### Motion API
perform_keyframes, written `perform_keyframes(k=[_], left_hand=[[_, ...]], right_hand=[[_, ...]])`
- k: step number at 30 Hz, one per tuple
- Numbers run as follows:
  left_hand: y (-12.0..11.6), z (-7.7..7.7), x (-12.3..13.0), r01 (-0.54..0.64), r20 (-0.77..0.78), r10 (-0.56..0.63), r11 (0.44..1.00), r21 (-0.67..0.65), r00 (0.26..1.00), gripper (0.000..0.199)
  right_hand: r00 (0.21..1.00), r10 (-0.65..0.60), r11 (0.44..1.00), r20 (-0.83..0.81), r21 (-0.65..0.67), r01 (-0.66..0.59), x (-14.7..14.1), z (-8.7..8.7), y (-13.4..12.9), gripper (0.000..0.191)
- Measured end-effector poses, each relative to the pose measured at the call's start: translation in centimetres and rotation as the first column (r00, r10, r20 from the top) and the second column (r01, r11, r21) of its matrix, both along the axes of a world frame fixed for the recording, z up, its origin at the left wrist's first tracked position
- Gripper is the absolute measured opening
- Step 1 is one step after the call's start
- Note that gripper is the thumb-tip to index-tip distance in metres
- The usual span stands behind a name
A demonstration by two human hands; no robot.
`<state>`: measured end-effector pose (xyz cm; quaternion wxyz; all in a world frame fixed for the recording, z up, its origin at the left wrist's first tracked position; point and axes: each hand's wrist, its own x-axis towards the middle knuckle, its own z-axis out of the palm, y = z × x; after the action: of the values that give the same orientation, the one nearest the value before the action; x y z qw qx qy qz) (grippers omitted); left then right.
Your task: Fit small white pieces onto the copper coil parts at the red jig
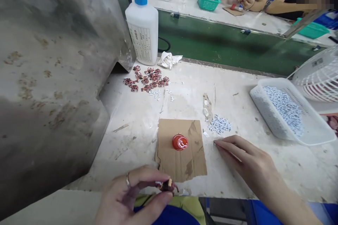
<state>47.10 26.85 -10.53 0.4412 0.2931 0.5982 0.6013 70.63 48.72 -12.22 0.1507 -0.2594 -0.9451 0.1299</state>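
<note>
My left hand (137, 193), with a ring on one finger, pinches a small dark-red figure (167, 185) with thin limbs and a yellowish patch, just over the table's front edge. My right hand (243, 163) rests on the tabletop with its fingertips pressed together; whatever is between them is too small to make out. Beyond those fingertips lies a little pile of tiny white-and-blue pieces (220, 124). Between my hands a small red cap-like cup (180, 142) with a shiny surface sits on a piece of brown cardboard (194, 161).
Several similar dark-red figures (148, 78) lie at the back left, by a white bottle (144, 31) with a blue nozzle and a crumpled tissue (169, 59). A large metal housing (52, 77) blocks the left. A white basket (264, 119) holds more tiny pieces. Other people work across the divider.
</note>
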Motion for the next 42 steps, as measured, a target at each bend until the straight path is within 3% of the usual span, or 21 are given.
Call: perform_keyframes(k=[4,6,8,12,17,21,25,32,37,42], left_hand=[[0.1,0.0,0.4,-0.02,0.0,0.02,0.999,-0.032,1.0,0.026],[0.1,0.2,0.7,-0.085,0.037,0.088,0.993,-0.083,0.995,0.023],[0.0,0.3,1.0,-0.145,0.074,0.155,0.982,-0.124,0.985,0.02],[0.1,0.7,1.2,-0.133,0.085,0.144,0.984,-0.119,0.986,0.019],[0.8,1.4,1.7,-0.268,0.201,0.305,0.945,-0.189,0.931,0.016],[0.7,0.9,1.4,-0.249,0.191,0.274,0.958,-0.144,0.943,0.019],[0.2,0.0,0.7,-0.121,0.042,0.124,0.991,-0.058,0.991,0.026],[0.3,-0.2,0.4,-0.089,-0.008,0.089,0.993,-0.077,0.996,0.024],[0.8,-0.3,0.8,-0.119,-0.034,0.117,0.991,-0.065,0.993,0.024],[1.9,-0.2,1.2,-0.154,-0.208,0.176,0.981,0.116,0.962,0.021]], right_hand=[[0.996,0.075,0.997,-0.046,-0.008,-0.075,-0.9,0.7,0.4,0.01],[0.991,0.096,0.995,-0.09,-0.032,-0.099,-1.6,1.2,0.4,0.007],[0.988,0.096,0.992,-0.121,-0.067,-0.105,-2.6,1.6,0.3,0.008],[0.98,0.049,0.979,-0.194,-0.187,-0.086,-4.5,2.3,-0.3,0.008],[0.969,0.061,0.947,-0.24,-0.293,-0.132,-6.5,2.5,-1.0,0.011],[0.963,0.079,0.933,-0.256,-0.322,-0.162,-7.2,2.7,-1.5,0.013],[0.967,0.137,0.951,-0.213,-0.245,-0.188,-7.2,2.8,-1.7,0.019],[0.965,0.201,0.96,-0.169,-0.163,-0.228,-7.2,2.7,-1.8,0.023],[0.964,0.094,0.946,-0.248,-0.279,-0.163,-7.3,3.8,-2.7,0.02],[0.943,0.053,0.862,-0.329,-0.461,-0.209,-7.4,4.7,-4.6,0.026]])
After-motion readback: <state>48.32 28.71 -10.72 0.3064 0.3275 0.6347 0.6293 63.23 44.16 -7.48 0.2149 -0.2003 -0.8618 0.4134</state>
